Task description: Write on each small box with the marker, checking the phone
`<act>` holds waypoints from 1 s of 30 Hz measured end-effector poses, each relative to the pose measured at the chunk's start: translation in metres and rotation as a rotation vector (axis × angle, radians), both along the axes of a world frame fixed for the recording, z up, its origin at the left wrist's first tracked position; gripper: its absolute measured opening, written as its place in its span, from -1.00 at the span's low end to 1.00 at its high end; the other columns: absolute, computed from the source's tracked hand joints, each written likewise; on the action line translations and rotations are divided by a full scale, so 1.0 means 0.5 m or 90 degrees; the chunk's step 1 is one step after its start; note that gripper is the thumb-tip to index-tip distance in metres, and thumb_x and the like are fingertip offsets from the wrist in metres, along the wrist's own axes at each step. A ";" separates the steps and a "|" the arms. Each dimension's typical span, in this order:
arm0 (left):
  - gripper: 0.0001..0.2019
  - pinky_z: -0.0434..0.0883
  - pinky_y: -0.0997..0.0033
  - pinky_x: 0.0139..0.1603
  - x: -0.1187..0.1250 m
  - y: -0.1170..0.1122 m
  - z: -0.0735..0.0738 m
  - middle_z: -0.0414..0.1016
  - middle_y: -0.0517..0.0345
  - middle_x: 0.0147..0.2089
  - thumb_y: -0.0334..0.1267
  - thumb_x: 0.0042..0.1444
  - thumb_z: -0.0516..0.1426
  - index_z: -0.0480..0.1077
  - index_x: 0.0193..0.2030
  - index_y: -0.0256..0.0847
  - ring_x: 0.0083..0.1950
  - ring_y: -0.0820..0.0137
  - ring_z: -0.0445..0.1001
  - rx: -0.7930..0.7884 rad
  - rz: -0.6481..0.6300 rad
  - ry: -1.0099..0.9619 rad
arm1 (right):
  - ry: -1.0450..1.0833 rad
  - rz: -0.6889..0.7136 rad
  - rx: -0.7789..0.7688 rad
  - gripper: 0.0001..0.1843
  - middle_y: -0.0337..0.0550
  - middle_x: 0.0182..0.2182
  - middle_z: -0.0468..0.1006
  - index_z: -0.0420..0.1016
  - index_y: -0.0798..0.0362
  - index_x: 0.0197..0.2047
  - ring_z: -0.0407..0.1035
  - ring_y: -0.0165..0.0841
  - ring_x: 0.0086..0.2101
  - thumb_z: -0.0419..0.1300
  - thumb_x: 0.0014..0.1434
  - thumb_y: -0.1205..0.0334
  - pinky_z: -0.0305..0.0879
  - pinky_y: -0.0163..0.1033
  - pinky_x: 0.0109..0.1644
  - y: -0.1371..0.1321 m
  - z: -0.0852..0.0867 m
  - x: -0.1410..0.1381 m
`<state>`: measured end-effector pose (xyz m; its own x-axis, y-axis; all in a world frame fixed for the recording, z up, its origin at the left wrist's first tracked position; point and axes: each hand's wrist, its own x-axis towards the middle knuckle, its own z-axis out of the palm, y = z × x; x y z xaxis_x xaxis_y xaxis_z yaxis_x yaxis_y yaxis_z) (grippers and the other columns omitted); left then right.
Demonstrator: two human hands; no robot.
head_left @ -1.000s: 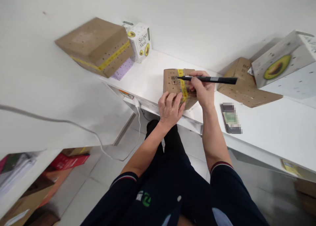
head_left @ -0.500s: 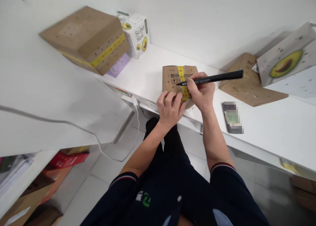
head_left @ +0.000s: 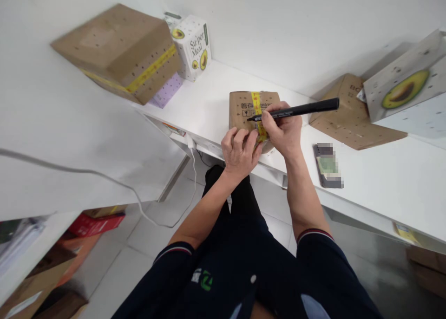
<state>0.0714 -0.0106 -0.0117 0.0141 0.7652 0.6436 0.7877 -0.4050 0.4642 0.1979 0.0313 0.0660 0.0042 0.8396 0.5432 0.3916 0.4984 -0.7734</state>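
A small brown cardboard box (head_left: 239, 106) with yellow tape across its top sits on the white desk (head_left: 209, 96). My left hand (head_left: 241, 154) holds the box at its near edge, the bent fingers resting on its top; the thumb's contact is partly hidden. A black marker pen (head_left: 306, 108) is pinched in my right hand (head_left: 286, 129), its tip at the printed top face left of the tape. Whether the tip touches the cardboard I cannot tell. My right hand covers part of the box's right side.
To the left stand a large taped carton (head_left: 121, 49), a white avocado-print box (head_left: 195, 47) and a purple box (head_left: 167, 90). On the right are another carton (head_left: 351, 119), a larger avocado-print box (head_left: 400, 91) and a blurred phone-like object (head_left: 327, 166). A white cable (head_left: 104, 174) hangs at left.
The marker pen and my right hand have shifted slightly left across the box top. My left hand stays in place on the box.
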 end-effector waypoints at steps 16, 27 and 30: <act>-0.63 0.30 0.09 0.31 -0.001 0.003 -0.003 0.41 -0.11 0.01 -0.01 0.26 0.14 0.49 0.08 -0.16 0.19 0.08 0.32 0.172 0.065 0.089 | 0.059 -0.004 -0.001 -0.64 -0.33 -0.52 0.40 0.45 -0.01 -0.31 0.33 -0.48 -0.54 0.20 0.26 -0.14 0.32 -0.33 -0.46 0.003 -0.009 0.004; -0.61 0.20 0.04 0.36 -0.002 0.008 -0.010 0.40 -0.12 0.04 0.03 0.31 0.07 0.48 0.12 -0.12 0.26 0.07 0.27 0.073 -0.001 0.023 | 0.281 -0.189 0.066 -0.63 -0.28 -0.34 0.42 0.30 -0.16 0.07 0.36 -0.45 -0.54 -0.06 0.38 -0.17 0.26 -0.31 -0.49 0.051 -0.083 0.096; -0.60 0.23 0.04 0.34 -0.002 0.010 -0.012 0.41 -0.14 0.04 0.04 0.32 0.06 0.47 0.13 -0.12 0.26 0.07 0.29 0.070 -0.004 0.036 | -0.027 -0.299 -0.020 -0.59 -0.09 -0.15 0.46 0.29 -0.06 0.19 0.43 -0.32 -0.31 -0.12 0.41 0.00 0.39 -0.16 -0.23 0.036 -0.130 0.154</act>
<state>0.0702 -0.0058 -0.0177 0.0575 0.6896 0.7219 0.8087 -0.4561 0.3714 0.2750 0.0495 0.0012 0.3667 0.7682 0.5248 0.6005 0.2354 -0.7642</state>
